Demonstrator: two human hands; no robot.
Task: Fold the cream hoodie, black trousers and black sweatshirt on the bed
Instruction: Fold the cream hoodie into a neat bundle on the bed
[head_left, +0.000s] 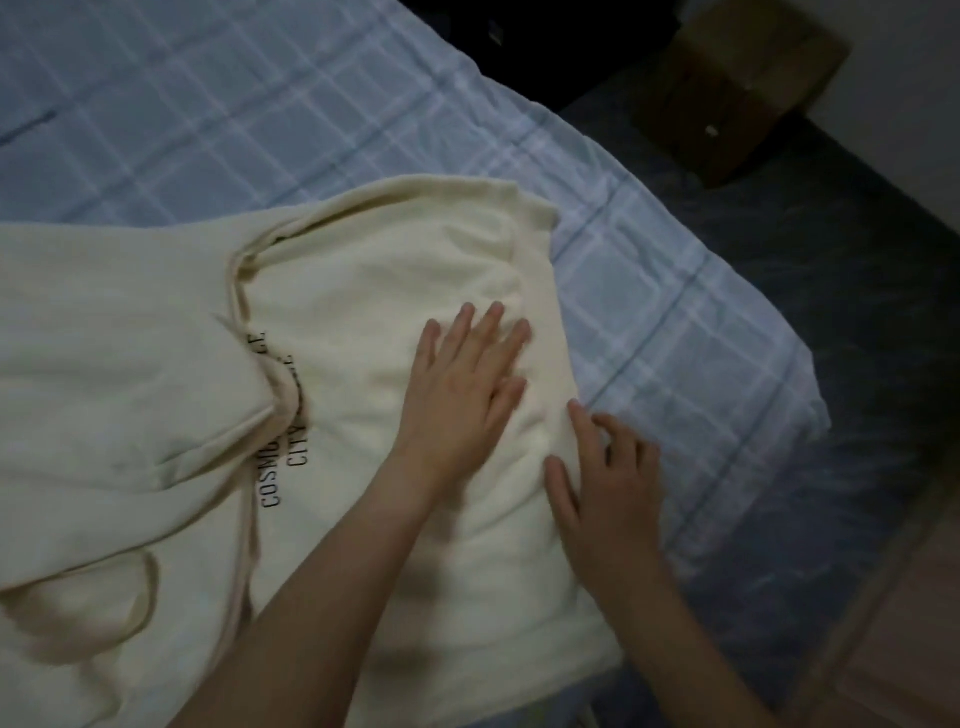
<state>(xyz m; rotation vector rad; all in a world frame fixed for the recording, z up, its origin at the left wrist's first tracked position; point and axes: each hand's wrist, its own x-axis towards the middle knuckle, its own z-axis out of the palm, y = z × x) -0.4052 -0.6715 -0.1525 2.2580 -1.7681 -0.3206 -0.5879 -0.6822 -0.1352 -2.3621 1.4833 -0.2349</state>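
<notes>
**Head view: cream hoodie smoothed flat, first fold not yet made**

The cream hoodie (363, 312) is seen spread front-up on the bed (675, 291). Its black lettering (291, 441) is exposed, and its hood (104, 338) is turned down at the hoodie's left side.

The left hand (457, 384) is laid flat on the hoodie's body, to the right of the lettering, with its fingers straight and pressed into the cloth. The right hand (608, 467) is set at the hoodie's right-hand edge, which appears to be the hem, just beside the left hand. Its fingers are partly bent over that edge, and it cannot be told whether cloth is pinched or only touched.

The step in hand is judged to be the flattening and squaring of the hoodie, the first of the three garments, and no fold of its body looks finished. The black trousers and black sweatshirt cannot be made out. A dark shape beyond the hoodie's far side is too dim to name. A cardboard box (743, 88) is seen beyond the hoodie's far right corner, off the bed.

For the next move, the ridges near the right hand would probably need pressing out first. The edge there would then need to be gripped firmly and carried across towards the lettering, with the left hand kept as an anchor along the fold line.
</notes>
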